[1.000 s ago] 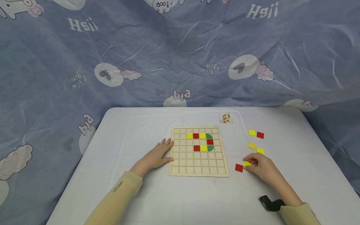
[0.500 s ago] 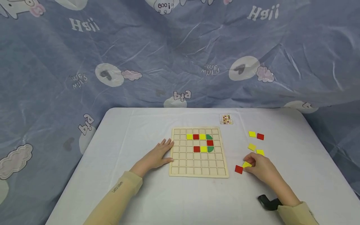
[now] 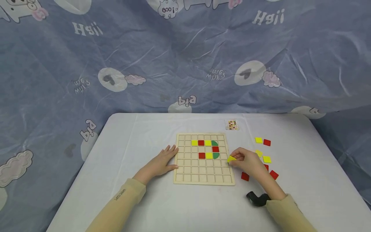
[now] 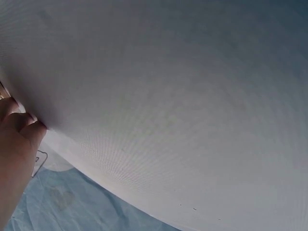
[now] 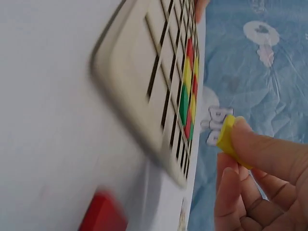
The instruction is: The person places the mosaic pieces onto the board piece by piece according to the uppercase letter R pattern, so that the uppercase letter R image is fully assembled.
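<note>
The right hand (image 3: 246,160) pinches a flat yellow tile (image 3: 231,159) by the pale wooden grid board's (image 3: 188,170) right edge. The left hand (image 3: 160,162), spread, touches opposite.

Loose tiles (image 3: 267,159) right of the board (image 3: 195,170)

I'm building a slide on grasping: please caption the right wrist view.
Right hand pinching a yellow tile near a gridded board, a blurred red tile in the foreground.

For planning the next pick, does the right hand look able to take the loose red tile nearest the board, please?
Probably not while the right hand pinches a yellow tile; otherwise the red tile lies close by, uncovered.
</note>
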`<action>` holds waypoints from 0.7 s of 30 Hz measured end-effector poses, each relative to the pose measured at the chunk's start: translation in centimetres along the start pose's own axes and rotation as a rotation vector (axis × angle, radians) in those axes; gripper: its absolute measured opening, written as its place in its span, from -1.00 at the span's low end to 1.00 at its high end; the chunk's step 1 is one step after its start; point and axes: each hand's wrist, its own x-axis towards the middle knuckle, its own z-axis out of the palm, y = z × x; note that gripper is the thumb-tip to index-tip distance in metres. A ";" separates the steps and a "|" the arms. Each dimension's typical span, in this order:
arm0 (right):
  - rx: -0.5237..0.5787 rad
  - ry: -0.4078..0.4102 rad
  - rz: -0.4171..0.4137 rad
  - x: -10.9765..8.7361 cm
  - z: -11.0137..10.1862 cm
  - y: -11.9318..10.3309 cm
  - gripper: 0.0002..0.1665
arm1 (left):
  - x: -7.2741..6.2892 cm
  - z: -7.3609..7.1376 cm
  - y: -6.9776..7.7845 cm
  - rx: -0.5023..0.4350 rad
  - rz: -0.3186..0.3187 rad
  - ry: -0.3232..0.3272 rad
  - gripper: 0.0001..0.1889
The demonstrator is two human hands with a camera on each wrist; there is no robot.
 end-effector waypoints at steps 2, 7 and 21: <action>0.023 -0.001 -0.023 0.6 1.0 -1.0 -0.70 | 0.0 0.1 -0.1 0.001 -0.001 0.000 -0.15; 0.101 -0.016 -0.074 2.1 3.6 -3.3 -0.76 | -0.1 0.2 -0.2 -0.007 -0.007 -0.002 -0.15; 0.051 -0.020 -0.200 4.9 8.5 -7.3 -0.89 | 0.0 0.0 0.3 -0.019 -0.023 0.000 -0.15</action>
